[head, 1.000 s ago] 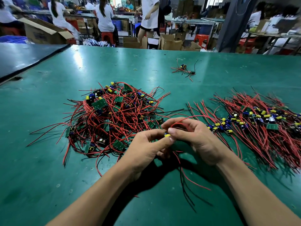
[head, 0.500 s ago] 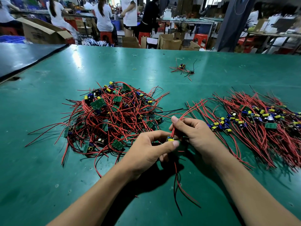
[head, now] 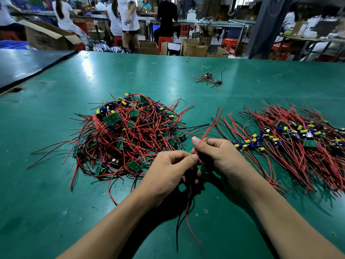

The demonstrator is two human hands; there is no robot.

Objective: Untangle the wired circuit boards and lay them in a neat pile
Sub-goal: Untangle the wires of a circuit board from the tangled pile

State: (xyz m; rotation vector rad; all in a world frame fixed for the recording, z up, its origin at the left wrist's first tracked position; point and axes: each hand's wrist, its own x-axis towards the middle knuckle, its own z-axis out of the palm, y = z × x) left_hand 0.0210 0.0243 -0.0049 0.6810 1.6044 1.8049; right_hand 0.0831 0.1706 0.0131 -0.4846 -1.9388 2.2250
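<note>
The counter has a green mat surface with small scuffs, and overhead light reflects off it in pale patches in the upper left of the frame. A second, dark surface abuts it at the left edge. Beyond the far edge, an open cardboard box sits at upper left beside a blue crate. More cardboard boxes stand on the floor at upper centre, among red stools. A dark pillar rises at upper right. Rear workbenches run across the top of the frame. People in white shirts and one person in black occupy them.
</note>
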